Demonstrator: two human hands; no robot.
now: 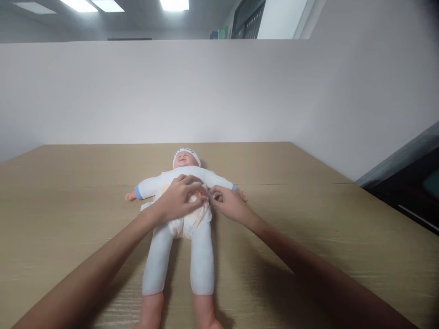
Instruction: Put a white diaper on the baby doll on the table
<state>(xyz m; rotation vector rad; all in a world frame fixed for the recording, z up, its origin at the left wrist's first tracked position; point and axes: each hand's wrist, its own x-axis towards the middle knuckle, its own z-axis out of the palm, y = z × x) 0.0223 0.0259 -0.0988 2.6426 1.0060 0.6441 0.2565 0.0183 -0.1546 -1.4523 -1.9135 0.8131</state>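
Diaper point(185, 229), one, patterned in pale orange, around the hips of one doll point(202, 260) in white clothing with two blue cuffs. The doll lies face up on the table point(318, 214), head away from you, both arms spread and both legs pointing toward you. One white flap point(147, 206) juts out at the waist, left side. Your two hands meet over the diaper: your right hand point(228, 201) pinches its edge at the right of the waist between thumb and fingers; your left hand point(181, 196) lies across its front, thumb near the right fingertips, and whether it grips the material you cannot tell. That hand and its wrist hide much of the diaper's upper front; your right hand overlaps the doll's arm on that side. One lettered white headband point(187, 151) circles the doll's head. Beyond the table rises one pale partition point(154, 91); one dark object point(408, 192) stands to the right. Above the partition's top edge, four light panels point(174, 4) show on the ceiling.
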